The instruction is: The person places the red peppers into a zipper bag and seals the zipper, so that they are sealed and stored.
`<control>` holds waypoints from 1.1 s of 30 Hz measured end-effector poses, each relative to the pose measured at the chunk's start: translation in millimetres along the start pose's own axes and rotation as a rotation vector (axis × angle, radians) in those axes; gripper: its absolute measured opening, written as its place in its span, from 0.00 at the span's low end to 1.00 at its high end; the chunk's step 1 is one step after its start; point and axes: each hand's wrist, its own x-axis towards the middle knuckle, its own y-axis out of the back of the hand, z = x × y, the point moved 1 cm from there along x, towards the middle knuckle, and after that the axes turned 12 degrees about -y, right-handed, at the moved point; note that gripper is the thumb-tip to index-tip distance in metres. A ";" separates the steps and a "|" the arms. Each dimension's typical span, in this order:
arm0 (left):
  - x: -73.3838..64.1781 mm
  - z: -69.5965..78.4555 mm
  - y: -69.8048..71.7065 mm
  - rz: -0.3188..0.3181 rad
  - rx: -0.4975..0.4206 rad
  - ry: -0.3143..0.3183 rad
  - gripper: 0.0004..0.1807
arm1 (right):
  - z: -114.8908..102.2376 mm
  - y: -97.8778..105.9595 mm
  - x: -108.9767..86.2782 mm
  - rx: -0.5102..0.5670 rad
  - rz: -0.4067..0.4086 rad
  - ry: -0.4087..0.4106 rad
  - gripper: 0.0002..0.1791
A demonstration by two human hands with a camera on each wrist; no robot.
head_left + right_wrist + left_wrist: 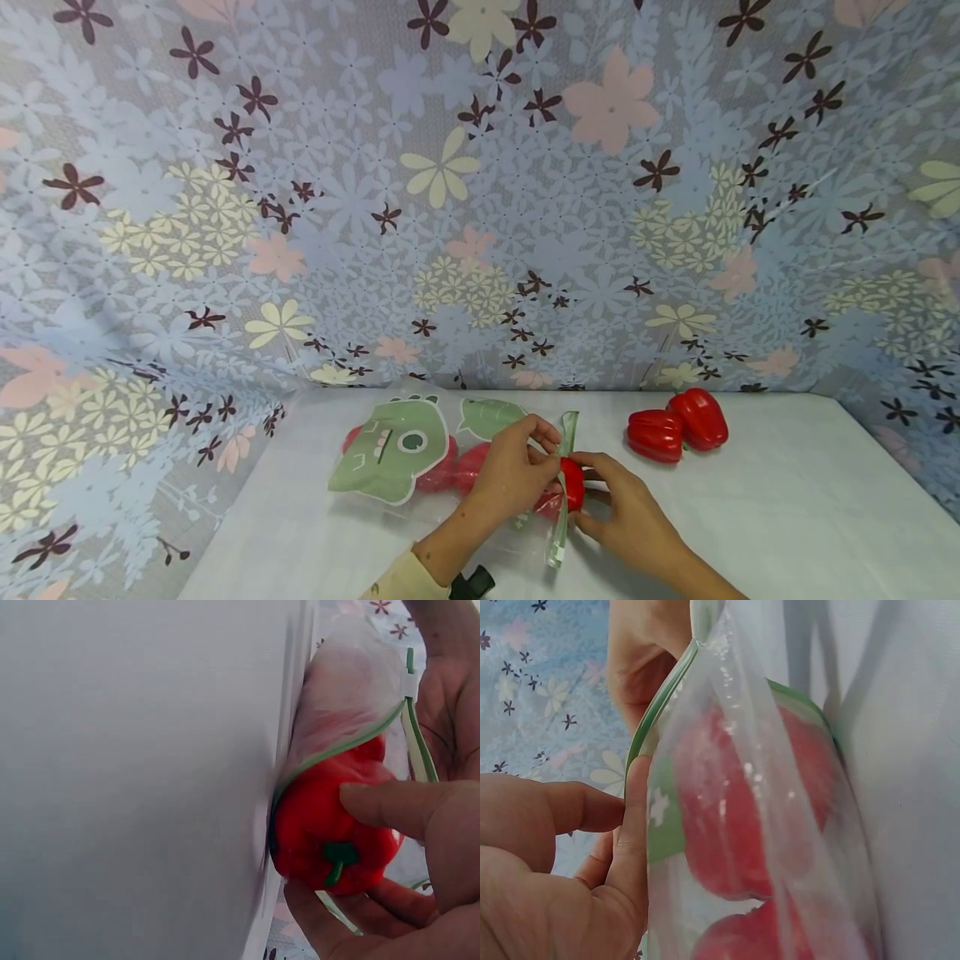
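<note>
A clear zip bag (397, 450) with a green dinosaur print lies on the white table, its green-edged mouth toward the right. Several red bell peppers (724, 817) show through the plastic. My left hand (513, 471) pinches the rim of the mouth between thumb and fingers. At the opening, my right hand (633, 517) grips another red bell pepper (322, 817), thumb on one side and fingers on the other. That pepper sits partly inside the mouth, its green stem pointing outward in the right wrist view.
Two more red bell peppers, one nearer (655, 436) and one farther (699, 419), lie together at the back right of the white table (787, 500). A black object (474, 582) pokes out by the left forearm. Flowered cloth (525, 208) hangs behind the table.
</note>
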 end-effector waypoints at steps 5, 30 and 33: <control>-0.2 0.0 -0.1 -0.004 0.011 -0.025 0.11 | -1.2 -2.7 1.7 0.010 0.068 0.011 0.40; -0.8 -0.7 -2.1 -0.018 0.007 -0.035 0.11 | -4.1 -2.3 6.2 -0.042 0.073 -0.137 0.38; 0.0 0.0 -2.0 -0.015 0.008 -0.029 0.10 | -4.6 -0.9 6.1 -0.035 0.028 -0.139 0.39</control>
